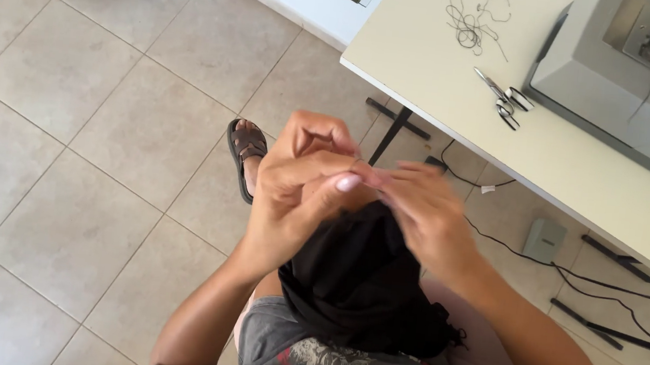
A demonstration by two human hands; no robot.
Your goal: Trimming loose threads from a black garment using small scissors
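head view, cloth: black fabric (359, 279) bunched on my lap, hanging from both my hands; top edge pulled up to my fingertips at frame centre.
head view, left hand: my left hand (301, 184) at 9 o'clock of the cloth's top edge, fingers curled, thumb pressed against them, pinching the fabric edge. Grasping, not released.
head view, right hand: my right hand (426, 213) at 3 o'clock of the same edge, fingers bent in toward the left, nipping the cloth too; a bit blurred, so exact finger contact is hard to read.
head view, pose: both forearms come up from 6 o'clock, wrists bent inward, fingertips touching or nearly touching over the cloth. Elbows wide, hands held above the knees.
head view, progress: judging by this, fine handwork on the cloth edge is under way; can't tell whether a thread or needle is held, too small. Nothing shows finished; the rest of the cloth hangs loose and unhandled.
head view, table: white table (583, 177) at 2 o'clock, well apart from my hands.
head view, on table: scissors (502, 101) lying flat, loose thread scraps (470, 25) at 12 o'clock of them, sewing machine (642, 75) at 3 o'clock of the scissors.
head view, floor: foot pedal (544, 239) under the table with cables; my sandalled foot (246, 154) on tiles at 10 o'clock of my left hand.
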